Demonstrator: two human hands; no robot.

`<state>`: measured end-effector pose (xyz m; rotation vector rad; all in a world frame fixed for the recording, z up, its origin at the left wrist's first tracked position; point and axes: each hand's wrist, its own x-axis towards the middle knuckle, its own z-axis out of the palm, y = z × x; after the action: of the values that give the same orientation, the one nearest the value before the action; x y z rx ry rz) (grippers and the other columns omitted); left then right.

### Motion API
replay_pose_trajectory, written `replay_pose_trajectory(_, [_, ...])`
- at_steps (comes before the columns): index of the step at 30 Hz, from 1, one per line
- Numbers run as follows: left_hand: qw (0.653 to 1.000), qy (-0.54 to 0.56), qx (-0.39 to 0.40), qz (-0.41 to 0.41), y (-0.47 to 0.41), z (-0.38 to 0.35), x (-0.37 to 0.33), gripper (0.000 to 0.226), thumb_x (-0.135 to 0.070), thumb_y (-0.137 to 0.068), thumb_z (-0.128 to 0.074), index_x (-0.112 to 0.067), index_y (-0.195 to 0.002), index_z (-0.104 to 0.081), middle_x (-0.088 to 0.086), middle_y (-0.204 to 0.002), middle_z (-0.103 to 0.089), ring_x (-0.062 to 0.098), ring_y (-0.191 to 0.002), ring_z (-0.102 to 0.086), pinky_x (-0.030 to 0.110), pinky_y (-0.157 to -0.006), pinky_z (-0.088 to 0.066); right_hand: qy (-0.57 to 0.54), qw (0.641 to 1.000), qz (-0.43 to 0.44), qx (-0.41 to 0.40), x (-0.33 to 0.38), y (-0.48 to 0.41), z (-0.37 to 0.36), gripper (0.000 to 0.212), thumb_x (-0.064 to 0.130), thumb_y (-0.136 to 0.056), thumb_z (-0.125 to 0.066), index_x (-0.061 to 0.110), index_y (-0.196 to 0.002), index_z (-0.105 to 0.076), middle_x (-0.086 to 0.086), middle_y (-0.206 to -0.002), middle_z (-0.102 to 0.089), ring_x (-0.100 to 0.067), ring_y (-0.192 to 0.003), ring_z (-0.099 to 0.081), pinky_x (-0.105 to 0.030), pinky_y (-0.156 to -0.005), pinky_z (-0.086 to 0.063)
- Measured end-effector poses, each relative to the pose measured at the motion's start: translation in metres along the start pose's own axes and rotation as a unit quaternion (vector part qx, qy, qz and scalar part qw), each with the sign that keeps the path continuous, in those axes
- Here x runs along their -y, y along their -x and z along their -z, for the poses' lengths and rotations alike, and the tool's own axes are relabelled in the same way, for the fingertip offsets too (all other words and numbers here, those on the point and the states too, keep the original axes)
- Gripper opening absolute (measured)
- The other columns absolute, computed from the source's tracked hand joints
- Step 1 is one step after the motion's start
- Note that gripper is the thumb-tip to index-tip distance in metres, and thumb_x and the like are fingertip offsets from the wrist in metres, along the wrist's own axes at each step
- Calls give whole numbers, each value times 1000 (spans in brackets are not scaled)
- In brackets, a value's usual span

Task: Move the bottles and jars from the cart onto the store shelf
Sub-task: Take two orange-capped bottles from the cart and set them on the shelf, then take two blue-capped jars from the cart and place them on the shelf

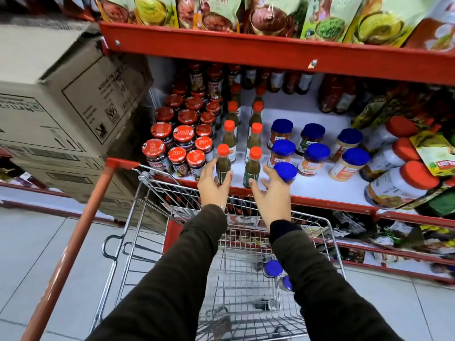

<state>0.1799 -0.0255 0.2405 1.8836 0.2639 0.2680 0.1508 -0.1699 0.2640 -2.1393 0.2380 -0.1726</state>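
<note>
Stacked cardboard cartons point(66, 99) stand at the far left on a pale tiled floor point(32, 254), just beside the red-edged store shelf point(320, 201). The wire cart point(138, 232), with its orange-red handle bar point(81, 232), sits nose-in against the shelf front. On the white shelf board, red-lidded jars point(183, 135) crowd the left end, then two rows of orange-capped green sauce bottles point(254, 134) run back to front. The left hand point(213, 185) wraps the lower body of the front green bottle point(223, 163), which stands upright at the shelf edge. The right hand point(270, 193) grips a blue-lidded jar point(285, 172) at the front of the blue-lidded group point(312, 148). Farther right, large orange-lidded tubs point(398, 183) lie tilted. Two blue-lidded jars point(273, 268) lie in the cart's basket. Pouches point(327, 18) fill the shelf above.
</note>
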Motion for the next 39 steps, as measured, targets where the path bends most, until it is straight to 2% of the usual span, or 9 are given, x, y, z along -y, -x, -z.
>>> replay_pose_trajectory(4, [998,-43,25,-26,49,-10,13,58,-28,-96,-61,-17,-149,-40,3,-155,-40,13,-144,-36,30,-120,-31,61,997,32,22,-36,38,-3,55,41,-99,-54,18,-147,-39,-5,-154,-44,-19,-139,-45,-24,-107,-33])
replay_pose_trajectory(7, [990,-106,86,-19,77,-22,37,60,-33,-100,-55,-23,-154,-32,-3,-163,-27,12,-151,-26,22,-119,-24,116,990,26,69,-78,54,-1,68,48,-99,-47,18,-155,-24,-1,-167,-16,-18,-154,-17,-34,-121,-22])
replay_pose_trajectory(11, [971,-181,155,3,109,-41,73,64,-40,-101,-49,-25,-157,-24,-3,-168,-16,16,-156,-10,45,-127,-18,191,974,-1,124,-141,70,11,73,51,-100,-43,18,-158,-13,-1,-169,-2,-19,-155,0,-45,-126,-9])
replay_pose_trajectory(16, [934,-249,252,40,142,-69,120,67,-42,-101,-48,-25,-159,-17,-4,-169,-7,17,-157,-4,41,-128,-12,185,962,-81,184,-225,90,30,65,39,-103,-41,10,-157,-19,-6,-168,-11,-25,-154,-14,-43,-126,-17])
replay_pose_trajectory(20, [896,-277,333,96,165,-92,160,71,-43,-101,-48,-24,-160,-11,-2,-169,-8,19,-157,-8,32,-126,-14,150,938,-176,258,-280,102,37,58,14,-103,-42,9,-157,-19,-7,-167,-14,-23,-153,-19,-21,-118,-12])
replay_pose_trajectory(23, [869,-271,393,130,174,-111,184,73,-31,-101,-53,-17,-160,-12,3,-168,-12,21,-155,-17,26,-122,-18,151,910,-207,327,-318,105,32,66,-1,-93,-50,5,-154,-25,-13,-163,-24,-27,-151,-25,-13,-111,-10])
replay_pose_trajectory(27, [846,-275,424,170,180,-145,219,78,-26,-96,-62,-11,-158,-18,9,-165,-22,25,-152,-26,27,-121,-22,161,896,-209,356,-355,106,24,69,-2,-81,-69,6,-144,-43,-16,-147,-46,-32,-136,-46,-16,-105,-25])
replay_pose_trajectory(33, [887,-247,348,177,184,-180,256,63,-12,-80,-78,-11,-138,-53,10,-135,-64,28,-126,-59,27,-105,-44,168,910,-138,354,-384,90,16,59,10,-67,-85,13,-121,-60,-10,-123,-62,-29,-109,-60,-28,-86,-45])
replay_pose_trajectory(39, [904,-214,329,170,186,-184,254,56,-12,-79,-81,-7,-129,-57,12,-119,-69,25,-106,-63,22,-88,-45,146,927,-124,323,-382,86,14,63,21,-69,-88,13,-124,-59,-8,-120,-65,-26,-107,-62,-35,-89,-54])
